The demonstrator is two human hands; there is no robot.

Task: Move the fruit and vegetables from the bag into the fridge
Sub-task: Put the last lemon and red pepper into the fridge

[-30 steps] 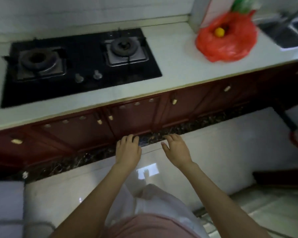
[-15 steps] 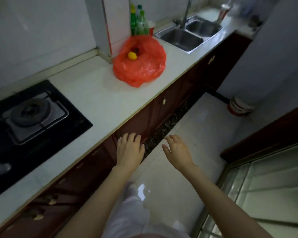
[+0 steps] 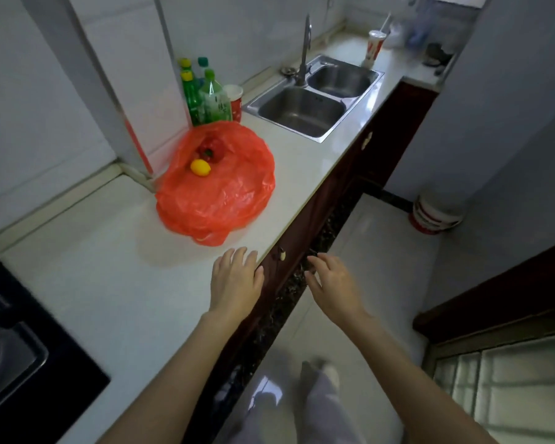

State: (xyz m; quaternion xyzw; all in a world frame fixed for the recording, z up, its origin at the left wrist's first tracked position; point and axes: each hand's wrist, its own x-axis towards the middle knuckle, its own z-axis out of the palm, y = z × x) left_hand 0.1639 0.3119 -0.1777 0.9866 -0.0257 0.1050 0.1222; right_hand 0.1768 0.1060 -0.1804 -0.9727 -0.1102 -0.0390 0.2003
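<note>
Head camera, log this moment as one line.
stage: approaching bag | red bag: on counter, open | lemon: inside | left hand: empty | right hand: empty

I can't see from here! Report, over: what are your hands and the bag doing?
Left hand and right hand open, empty. Red bag open on counter, lemon inside. Nothing in the way.

Bag (image 3: 218,193) on the counter (image 3: 116,283), bottles (image 3: 207,97) behind, sink (image 3: 314,97) right.
</note>
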